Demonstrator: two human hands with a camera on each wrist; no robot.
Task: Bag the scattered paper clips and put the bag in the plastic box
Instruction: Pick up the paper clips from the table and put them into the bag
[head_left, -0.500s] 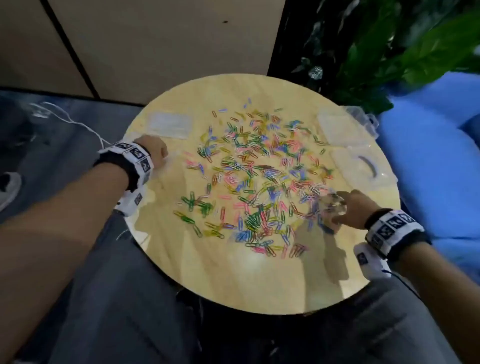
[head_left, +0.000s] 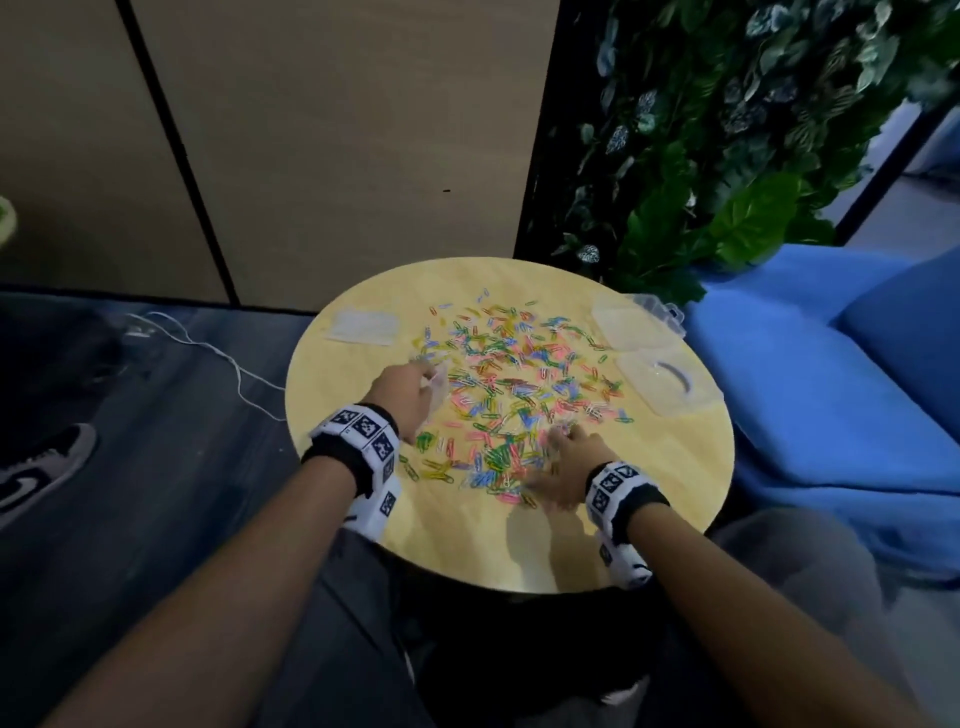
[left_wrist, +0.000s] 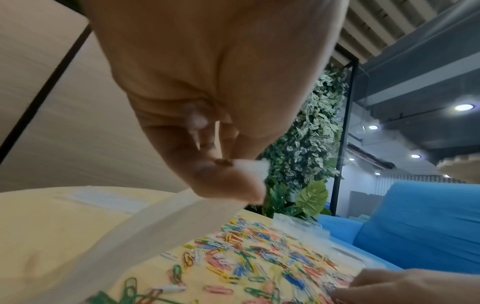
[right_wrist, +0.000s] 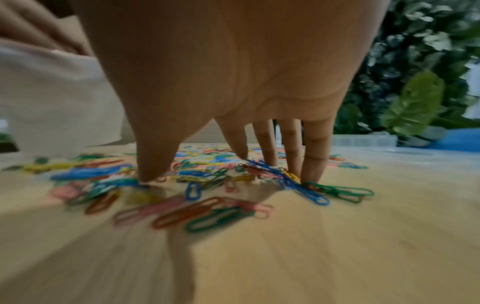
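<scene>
The right hand (head_left: 563, 467) is spread flat, its fingertips (right_wrist: 313, 174) pressing down on the near edge of the paper clips (head_left: 514, 384) scattered over the round table (head_left: 670, 499). The left hand (head_left: 408, 397) pinches a clear bag (left_wrist: 145, 232) just above the clips' left side. The plastic box (head_left: 636, 319) sits at the table's far right edge, well apart from both hands.
</scene>
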